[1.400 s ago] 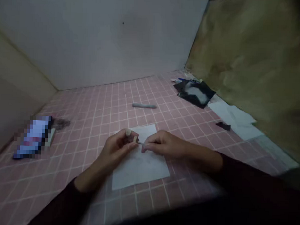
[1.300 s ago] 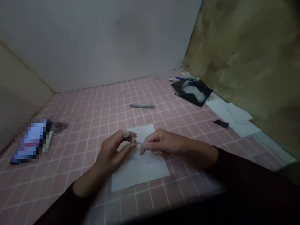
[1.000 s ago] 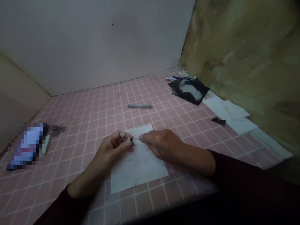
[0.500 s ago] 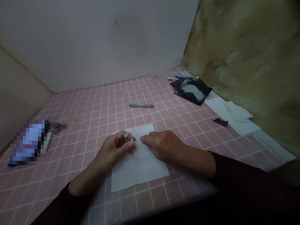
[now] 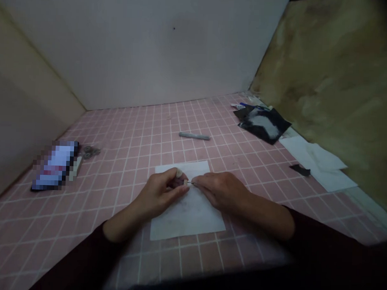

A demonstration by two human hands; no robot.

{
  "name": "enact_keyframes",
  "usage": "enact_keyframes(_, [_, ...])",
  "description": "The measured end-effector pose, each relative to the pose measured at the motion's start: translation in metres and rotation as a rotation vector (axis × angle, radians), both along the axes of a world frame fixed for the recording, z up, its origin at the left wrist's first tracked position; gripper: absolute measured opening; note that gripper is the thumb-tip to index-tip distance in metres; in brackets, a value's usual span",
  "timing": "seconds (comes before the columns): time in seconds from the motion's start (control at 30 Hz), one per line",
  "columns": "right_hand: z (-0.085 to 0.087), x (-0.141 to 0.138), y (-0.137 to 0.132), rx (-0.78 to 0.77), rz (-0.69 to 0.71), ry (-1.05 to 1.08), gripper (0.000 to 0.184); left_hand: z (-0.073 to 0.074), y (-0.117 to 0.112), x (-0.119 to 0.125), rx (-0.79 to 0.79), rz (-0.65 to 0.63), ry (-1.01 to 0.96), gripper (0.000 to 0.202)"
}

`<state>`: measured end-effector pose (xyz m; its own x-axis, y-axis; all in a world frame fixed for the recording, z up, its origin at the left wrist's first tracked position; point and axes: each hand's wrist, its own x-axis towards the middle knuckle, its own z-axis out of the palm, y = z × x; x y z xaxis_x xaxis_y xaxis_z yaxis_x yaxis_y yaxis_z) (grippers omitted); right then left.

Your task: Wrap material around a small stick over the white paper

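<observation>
Both hands meet over a white sheet of paper lying on the pink tiled surface. My left hand pinches a tiny pale piece between thumb and fingers. Facing it, my right hand is closed in a pinch on a thin metal pin or needle, whose tip touches the small piece. Both wrists rest low near the paper. Dark sleeves cover both forearms.
A grey pen-like stick lies farther back at the centre. A blurred phone-like object sits at the left beside a small dark ring. At the right lie a black packet, white papers and a small black scrap.
The view has shifted a little, moving everything rightward in frame. The hands stay joined over the paper, with the right hand's thin pin kept against the piece held by the left.
</observation>
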<state>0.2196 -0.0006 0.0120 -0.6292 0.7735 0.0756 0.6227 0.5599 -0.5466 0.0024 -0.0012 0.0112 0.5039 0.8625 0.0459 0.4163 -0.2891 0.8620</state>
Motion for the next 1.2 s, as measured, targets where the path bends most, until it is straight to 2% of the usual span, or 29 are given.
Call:
enact_keyframes(0.07, [-0.003,-0.002,-0.005,0.143,-0.026,-0.113,0.026,-0.001,0.001,-0.001,-0.119,0.008,-0.058,0.020])
enact_keyframes(0.13, [-0.004,-0.002,-0.006,0.137,-0.009,-0.123,0.026,-0.002,0.001,-0.001,-0.063,0.010,-0.039,0.020])
enact_keyframes(0.2, [-0.001,-0.002,-0.001,0.005,0.025,-0.049,0.027,-0.001,-0.001,-0.001,0.098,-0.004,0.045,0.018])
enact_keyframes(0.27, [0.003,0.000,0.006,-0.225,0.095,0.053,0.029,0.000,-0.003,-0.001,0.255,-0.040,0.117,0.014])
enact_keyframes(0.33, [0.006,0.002,0.012,-0.431,0.161,0.134,0.032,0.001,-0.004,0.000,0.353,-0.069,0.137,0.011])
enact_keyframes(0.37, [0.006,0.003,0.013,-0.472,0.176,0.150,0.033,0.001,-0.004,0.000,0.365,-0.070,0.126,0.010])
enact_keyframes(0.43, [0.004,0.003,0.012,-0.364,0.146,0.129,0.033,0.001,-0.003,0.000,0.280,-0.044,0.078,0.010])
enact_keyframes(0.57, [-0.004,0.001,0.000,0.091,0.005,-0.076,0.028,-0.002,0.001,-0.001,-0.115,0.005,-0.095,0.018])
enact_keyframes(0.63, [-0.005,-0.001,-0.003,0.138,-0.006,-0.108,0.028,-0.002,0.001,-0.001,-0.147,0.022,-0.124,0.018])
enact_keyframes(0.7, [-0.003,-0.002,-0.002,0.021,0.028,-0.054,0.028,0.000,0.000,0.000,-0.012,0.023,-0.042,0.015])
enact_keyframes(0.8, [0.004,0.000,0.007,-0.319,0.111,0.074,0.031,0.003,-0.004,0.001,0.259,-0.037,0.099,0.010])
enact_keyframes(0.87, [0.006,0.001,0.012,-0.518,0.146,0.139,0.034,0.005,-0.006,0.001,0.357,-0.071,0.109,0.007])
enact_keyframes(0.9, [0.007,0.002,0.013,-0.560,0.155,0.159,0.035,0.005,-0.006,0.001,0.373,-0.072,0.096,0.007])
enact_keyframes(0.97, [0.006,0.002,0.012,-0.482,0.136,0.158,0.035,0.005,-0.005,0.000,0.313,-0.041,0.051,0.009])
enact_keyframes(1.1, [-0.001,0.000,0.001,-0.033,-0.002,0.033,0.027,0.002,-0.001,-0.001,-0.021,0.031,-0.099,0.016])
enact_keyframes(1.17, [-0.003,-0.002,-0.002,0.052,-0.023,-0.006,0.027,0.001,0.000,-0.001,-0.080,0.039,-0.129,0.016])
enact_keyframes(1.2, [-0.002,-0.002,-0.002,0.028,-0.008,-0.011,0.027,0.000,0.000,-0.001,-0.056,0.033,-0.107,0.015])
